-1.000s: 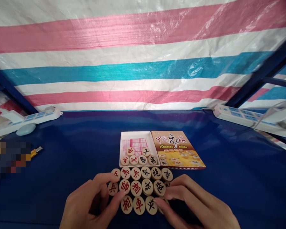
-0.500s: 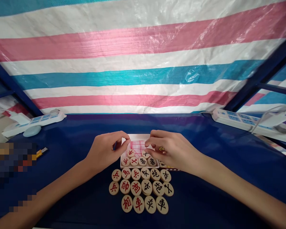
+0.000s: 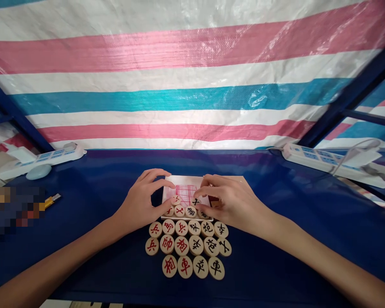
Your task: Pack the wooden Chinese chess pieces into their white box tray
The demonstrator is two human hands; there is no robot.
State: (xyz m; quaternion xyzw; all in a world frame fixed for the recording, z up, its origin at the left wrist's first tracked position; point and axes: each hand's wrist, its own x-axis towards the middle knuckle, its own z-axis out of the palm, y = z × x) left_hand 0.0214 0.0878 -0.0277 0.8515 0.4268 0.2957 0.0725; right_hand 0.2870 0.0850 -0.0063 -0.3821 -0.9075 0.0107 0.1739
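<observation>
A small white box [image 3: 182, 180] lies on the blue table top. It holds a folded sheet with red lines and several round wooden chess pieces. My left hand [image 3: 143, 202] curls round its left side, thumb at the near corner and forefinger at the far corner. My right hand [image 3: 232, 202] grips the right side the same way and covers most of the printed lid beside the box. Just in front of the box, several more wooden pieces [image 3: 188, 248] with red and black characters lie face up in three tidy rows.
A white power strip [image 3: 41, 158] and a pale oval object [image 3: 38, 171] lie at the far left, with a yellow utility knife [image 3: 52, 199] nearer. Another power strip [image 3: 324, 156] with a cable lies at the far right. A striped tarp [image 3: 192, 85] hangs behind the table.
Both hands left the rows of pieces near me and reached forward to the white box. Their fingers have since settled on its two sides. The rows of pieces look neater.
</observation>
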